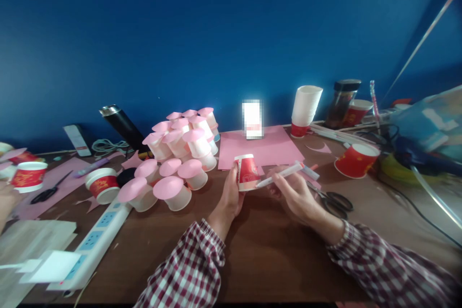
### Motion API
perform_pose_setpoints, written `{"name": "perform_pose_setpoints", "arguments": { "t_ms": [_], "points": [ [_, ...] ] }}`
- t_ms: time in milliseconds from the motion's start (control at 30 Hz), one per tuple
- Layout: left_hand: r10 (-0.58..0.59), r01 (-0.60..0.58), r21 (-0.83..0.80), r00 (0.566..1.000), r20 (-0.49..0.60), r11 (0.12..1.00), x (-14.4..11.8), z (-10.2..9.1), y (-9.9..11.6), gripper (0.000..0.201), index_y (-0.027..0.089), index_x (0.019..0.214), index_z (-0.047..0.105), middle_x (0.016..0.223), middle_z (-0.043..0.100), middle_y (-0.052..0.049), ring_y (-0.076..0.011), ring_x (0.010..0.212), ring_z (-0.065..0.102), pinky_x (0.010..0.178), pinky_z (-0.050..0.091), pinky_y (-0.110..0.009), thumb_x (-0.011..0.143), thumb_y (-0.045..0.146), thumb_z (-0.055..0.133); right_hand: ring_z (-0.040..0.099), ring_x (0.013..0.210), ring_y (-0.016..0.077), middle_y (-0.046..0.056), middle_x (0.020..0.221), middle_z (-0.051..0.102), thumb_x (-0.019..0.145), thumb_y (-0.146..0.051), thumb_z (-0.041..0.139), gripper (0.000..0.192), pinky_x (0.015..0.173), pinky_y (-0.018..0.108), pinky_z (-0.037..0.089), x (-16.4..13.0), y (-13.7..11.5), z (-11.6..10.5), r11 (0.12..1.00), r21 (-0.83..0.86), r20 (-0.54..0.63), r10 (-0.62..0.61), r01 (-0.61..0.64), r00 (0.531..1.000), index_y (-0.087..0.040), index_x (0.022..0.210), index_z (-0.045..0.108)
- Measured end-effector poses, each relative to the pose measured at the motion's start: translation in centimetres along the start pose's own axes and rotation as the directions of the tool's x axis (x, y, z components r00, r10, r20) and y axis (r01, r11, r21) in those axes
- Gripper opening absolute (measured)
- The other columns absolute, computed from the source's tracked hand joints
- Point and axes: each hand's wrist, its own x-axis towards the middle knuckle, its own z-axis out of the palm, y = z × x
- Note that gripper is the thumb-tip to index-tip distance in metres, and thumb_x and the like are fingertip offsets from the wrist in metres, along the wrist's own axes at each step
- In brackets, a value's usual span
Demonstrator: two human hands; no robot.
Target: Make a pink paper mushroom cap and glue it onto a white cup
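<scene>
My left hand grips a red and white paper cup from its left side, above the brown table. In my right hand is a white marker pen, slanting so that its lower left end meets the cup near its lower right edge. Whether the tip touches the cup I cannot tell. Behind the cup lie sheets of pink paper. Black-handled scissors rest on the table just beyond my right hand, and more pens lie partly hidden behind its fingers.
Several upturned cups with pink paper cone tops stand at left, some stacked. A power strip lies front left; a black flask leans behind. At right are stacked white cups, a red cup and a jar. Another person's hand shows far left.
</scene>
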Motion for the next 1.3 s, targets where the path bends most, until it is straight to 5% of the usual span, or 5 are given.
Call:
{"name": "perform_pose_setpoints", "arguments": {
  "t_ms": [700, 1300],
  "points": [
    [0.010, -0.009, 0.016, 1.000, -0.011, 1.000, 0.11, 0.02, -0.13, 0.036, 0.016, 0.076, 0.055, 0.066, 0.057, 0.000, -0.0119, 0.058, 0.051, 0.061, 0.042, -0.025, 0.080, 0.051, 0.053, 0.053, 0.056, 0.0113, 0.000, 0.063, 0.057, 0.082, -0.043, 0.059, 0.027, 0.050, 0.022, 0.045, -0.10, -0.07, 0.01, 0.996, -0.085, -0.001, -0.002, 0.002, 1.000, -0.017, 0.073, 0.059],
    [0.041, -0.040, 0.059, 0.999, -0.022, 0.997, 0.13, -0.12, -0.39, 0.038, 0.013, 0.082, 0.058, 0.071, 0.059, -0.001, -0.0121, 0.062, 0.054, 0.064, 0.044, -0.026, 0.080, 0.051, 0.053, 0.050, 0.058, 0.0104, -0.001, 0.067, 0.053, 0.085, -0.036, 0.056, 0.018, 0.051, 0.021, 0.042, -0.18, 0.06, -0.26, 0.988, -0.140, 0.061, -0.058, 0.066, 0.996, -0.019, 0.086, 0.056]
  ]
}}
